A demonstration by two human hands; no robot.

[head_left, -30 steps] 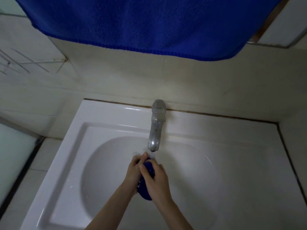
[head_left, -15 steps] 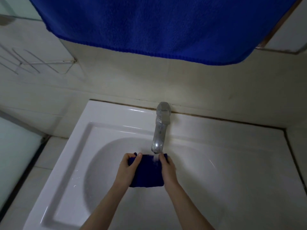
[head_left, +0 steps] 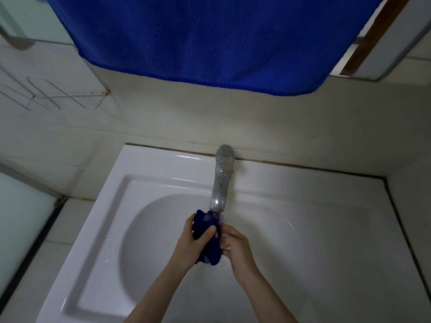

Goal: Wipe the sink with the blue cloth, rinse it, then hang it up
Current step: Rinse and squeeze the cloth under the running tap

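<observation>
White sink (head_left: 163, 173), blue cloth (head_left: 208, 241) bunched between gripping left hand (head_left: 190, 243) and right hand (head_left: 238, 248), under faucet (head_left: 220, 183)

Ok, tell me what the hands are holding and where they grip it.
Both hold the small blue cloth, bunched up under the faucet: the left hand grips its upper part, the right hand its lower right side.

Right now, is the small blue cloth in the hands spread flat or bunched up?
Bunched up. The small blue cloth is crumpled between the left hand and right hand, just below the faucet spout.
</observation>
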